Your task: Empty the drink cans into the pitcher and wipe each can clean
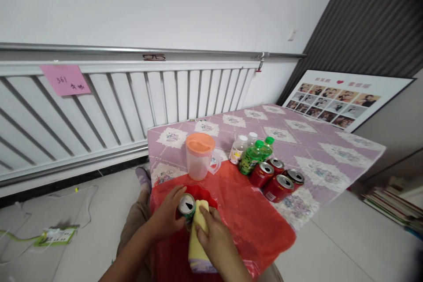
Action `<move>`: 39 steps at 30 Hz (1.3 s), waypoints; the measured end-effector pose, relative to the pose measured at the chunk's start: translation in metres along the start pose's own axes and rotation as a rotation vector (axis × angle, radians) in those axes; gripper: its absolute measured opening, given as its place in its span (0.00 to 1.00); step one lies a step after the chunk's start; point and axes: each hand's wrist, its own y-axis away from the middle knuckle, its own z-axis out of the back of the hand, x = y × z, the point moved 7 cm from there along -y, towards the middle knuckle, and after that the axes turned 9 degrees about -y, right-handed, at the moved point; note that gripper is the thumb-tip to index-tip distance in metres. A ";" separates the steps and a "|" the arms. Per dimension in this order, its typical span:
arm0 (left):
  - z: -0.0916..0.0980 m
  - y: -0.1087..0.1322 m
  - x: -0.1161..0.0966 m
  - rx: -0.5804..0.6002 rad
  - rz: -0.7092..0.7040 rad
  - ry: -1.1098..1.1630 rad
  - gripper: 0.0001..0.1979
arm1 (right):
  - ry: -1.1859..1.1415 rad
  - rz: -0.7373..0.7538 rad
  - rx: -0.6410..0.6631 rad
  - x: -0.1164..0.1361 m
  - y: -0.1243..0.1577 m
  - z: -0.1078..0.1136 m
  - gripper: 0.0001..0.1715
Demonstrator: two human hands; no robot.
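Note:
My left hand (168, 213) is wrapped around an opened green can (187, 206), which stands upright with its top showing. My right hand (213, 233) grips a folded yellow cloth (197, 246) and holds it against the can's right side. Behind the can and cloth is a red scalloped dish (206, 195), partly hidden by them. A red plastic sheet (251, 216) lies under these things. Just beyond the dish stands a clear pitcher (196, 165) with an orange lid.
Several opened red cans (278, 188) stand together on the right, with green-capped bottles (251, 157) and white-capped bottles (238, 150) behind them. The patterned tablecloth (307, 150) reaches toward a white radiator (172, 92). A photo board (337, 97) leans at the back right.

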 end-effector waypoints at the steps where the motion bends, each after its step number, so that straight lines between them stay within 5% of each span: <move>1: -0.001 0.000 0.001 0.001 -0.016 0.024 0.41 | 0.001 0.000 -0.004 0.001 0.001 0.002 0.30; 7: -0.008 0.001 0.008 -0.098 0.017 0.058 0.39 | 0.006 0.001 -0.022 0.010 0.005 0.013 0.30; 13: -0.013 0.007 0.007 -0.259 0.102 -0.001 0.37 | 0.026 -0.003 -0.002 0.003 0.001 0.002 0.30; 19: -0.012 0.008 0.007 -0.237 0.166 -0.005 0.40 | 0.013 0.002 -0.003 -0.003 -0.001 -0.004 0.29; 27: -0.012 0.005 0.008 -0.098 -0.026 0.126 0.42 | 0.003 0.005 -0.010 0.009 0.004 0.013 0.31; 39: -0.018 0.011 0.009 -0.290 0.127 0.010 0.39 | -0.005 0.010 -0.010 -0.005 -0.004 -0.008 0.30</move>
